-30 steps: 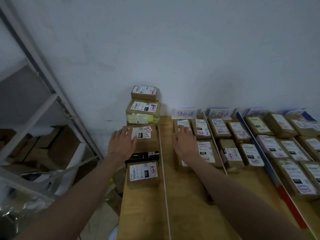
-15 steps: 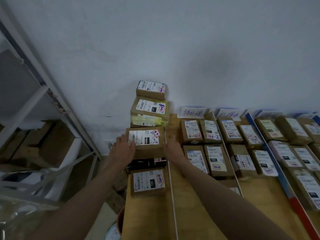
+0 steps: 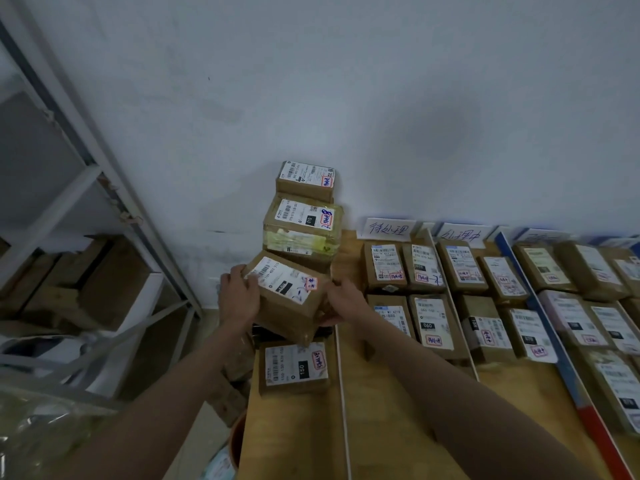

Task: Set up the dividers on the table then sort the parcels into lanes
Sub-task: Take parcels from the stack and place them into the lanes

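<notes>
Gripping from both sides, the left hand [image 3: 239, 299] curls its fingers over the far-left corner of a brown cardboard parcel with a white shipping label [image 3: 289, 296], while the right hand [image 3: 341, 303] cups the opposite, near-right edge with fingers wrapped underneath. The parcel is lifted and tilted, its near corner dipping toward the person, above the leftmost strip of the pale wooden table [image 3: 388, 410], just left of the thin white divider [image 3: 341, 382]. Its long axis runs diagonally from far-left to near-right, label face up and leaning toward the camera, the red-stamped sticker at the label's right end.

To do this step well, I would level the parcel before carrying it, keep both palms square on opposite faces so it cannot twist, read the red stamp, and clear the divider before lowering into the matching lane. Beyond the hands, a stack of taped brown boxes [image 3: 303, 223] stands against the wall, a flat labelled box [image 3: 294, 367] lies nearer, and rows of sorted parcels [image 3: 429, 299] fill lanes headed by handwritten paper signs [image 3: 388, 229].
</notes>
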Motion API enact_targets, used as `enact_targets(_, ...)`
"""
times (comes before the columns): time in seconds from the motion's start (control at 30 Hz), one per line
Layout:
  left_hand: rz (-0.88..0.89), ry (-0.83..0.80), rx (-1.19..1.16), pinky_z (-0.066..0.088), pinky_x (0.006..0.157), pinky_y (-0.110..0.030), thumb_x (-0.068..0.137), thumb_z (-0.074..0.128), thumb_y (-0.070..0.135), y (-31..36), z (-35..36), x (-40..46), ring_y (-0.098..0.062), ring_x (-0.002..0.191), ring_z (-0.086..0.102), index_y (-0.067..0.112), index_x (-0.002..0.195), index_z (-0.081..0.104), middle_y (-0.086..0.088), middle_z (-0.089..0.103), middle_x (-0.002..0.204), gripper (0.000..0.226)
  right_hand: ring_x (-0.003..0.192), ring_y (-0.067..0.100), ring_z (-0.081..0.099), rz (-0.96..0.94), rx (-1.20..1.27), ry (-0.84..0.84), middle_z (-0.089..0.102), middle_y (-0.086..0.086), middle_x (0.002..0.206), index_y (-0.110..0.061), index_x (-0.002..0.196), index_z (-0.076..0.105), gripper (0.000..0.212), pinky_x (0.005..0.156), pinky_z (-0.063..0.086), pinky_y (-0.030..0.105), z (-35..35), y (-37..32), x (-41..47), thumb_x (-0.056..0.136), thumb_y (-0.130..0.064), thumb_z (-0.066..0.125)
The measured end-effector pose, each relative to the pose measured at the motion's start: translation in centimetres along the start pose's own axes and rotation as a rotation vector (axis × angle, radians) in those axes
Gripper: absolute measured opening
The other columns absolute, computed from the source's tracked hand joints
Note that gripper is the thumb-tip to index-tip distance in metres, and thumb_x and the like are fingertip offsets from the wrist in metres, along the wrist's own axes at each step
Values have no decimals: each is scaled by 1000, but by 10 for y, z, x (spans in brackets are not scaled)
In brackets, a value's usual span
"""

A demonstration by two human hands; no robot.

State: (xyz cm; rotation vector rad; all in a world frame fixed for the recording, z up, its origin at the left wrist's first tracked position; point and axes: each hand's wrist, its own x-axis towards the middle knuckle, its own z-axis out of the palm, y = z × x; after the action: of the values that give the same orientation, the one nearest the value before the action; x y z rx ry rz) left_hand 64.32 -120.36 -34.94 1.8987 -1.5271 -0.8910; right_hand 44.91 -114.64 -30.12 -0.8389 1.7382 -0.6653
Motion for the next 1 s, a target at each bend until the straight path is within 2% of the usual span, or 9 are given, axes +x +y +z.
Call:
enact_targets(0.07,28,-13,37,44,97,-40,105,36,30,5,-7,-2,-32,120,49,12,136,44,-15,43,132,36,94,31,70,41,16,-22,61,13,118,-12,121,46,34,73,62,42,-3,1,-8,101,-40,47)
enact_targets(0.17,102,-65,81,44,92,-34,106,34,29,13,-12,-8,-26,110,53,14,132,48,-12,45,127,33,109,31,63,40,-71,-71,56,6,118,-14,123,45,44,80,61,42,-7,8,-20,97,-49,51)
enact_targets(0.27,182,-119,119,42,102,-49,105,33,33,17,-14,-10,-26,107,55,20,126,50,-8,47,122,30,119,29,57,68,-82,-117,54,5,123,-11,133,43,51,76,58,35,-14,13,-35,97,-47,52)
enact_targets(0.33,229,-168,126,44,97,-41,105,34,32,25,-14,-16,-23,106,54,19,127,50,-9,47,122,30,118,30,58,73,-54,-152,55,7,131,-11,136,43,52,79,60,38,-19,16,-42,98,-45,52)
enact_targets(0.43,293,-210,120,40,87,-30,105,35,30,40,-11,-30,-23,109,53,15,130,50,-10,48,121,32,114,31,60,54,-60,-139,59,10,128,-10,133,51,46,85,59,46,-28,23,-53,100,-42,49)
enact_targets(0.63,417,-221,194,44,99,-42,104,29,42,75,7,-62,-28,120,51,17,135,50,-12,52,136,45,104,28,64,64,-34,57,63,10,118,-9,123,56,43,77,62,42,-65,49,-89,101,-44,44)
enact_targets(0.8,644,-256,406,45,92,-38,105,25,41,110,35,-103,-27,113,55,15,128,55,-9,54,130,47,106,31,62,117,-20,294,61,12,113,-4,118,57,42,76,61,43,-118,83,-129,102,-40,43)
enact_targets(0.93,844,-308,547,46,96,-40,104,25,42,139,72,-141,-26,112,57,18,126,58,-6,59,125,47,106,32,62,145,32,472,63,15,115,-1,117,58,38,85,58,47,-163,112,-169,103,-33,42)
enact_targets(1.0,907,-348,584,42,101,-41,103,28,43,155,91,-163,-24,116,55,19,130,56,-4,57,129,45,102,29,61,163,36,553,63,15,110,-1,113,59,38,85,55,40,-184,129,-188,104,-33,41)
